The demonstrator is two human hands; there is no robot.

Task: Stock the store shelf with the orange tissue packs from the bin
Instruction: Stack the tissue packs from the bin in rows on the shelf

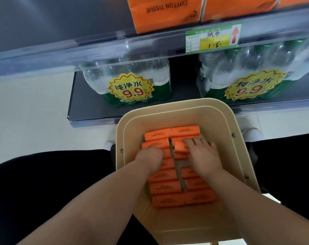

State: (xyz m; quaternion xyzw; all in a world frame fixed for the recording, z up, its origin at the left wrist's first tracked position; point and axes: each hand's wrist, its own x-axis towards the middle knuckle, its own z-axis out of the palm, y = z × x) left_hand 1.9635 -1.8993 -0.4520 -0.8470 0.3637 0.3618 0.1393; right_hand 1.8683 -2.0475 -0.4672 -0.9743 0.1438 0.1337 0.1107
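You're picking up: both hands are in the bin (pixel 226 121) among the orange tissue packs (pixel 166 188). Your right hand (pixel 205 160) grips a tilted pack (pixel 179 147). I can't tell whether your left hand (pixel 150 160) fingers grip anything. Next, lift it clear to the shelf (pixel 53 18).

A pale floor (pixel 26 121) lay left of the dark lower shelf (pixel 86 105). On that shelf stood two shrink-wrapped water-bottle packs (pixel 127 84) (pixel 247 76), apart; above it ran a clear rail (pixel 97 48) bearing a green-yellow price tag (pixel 213 38).
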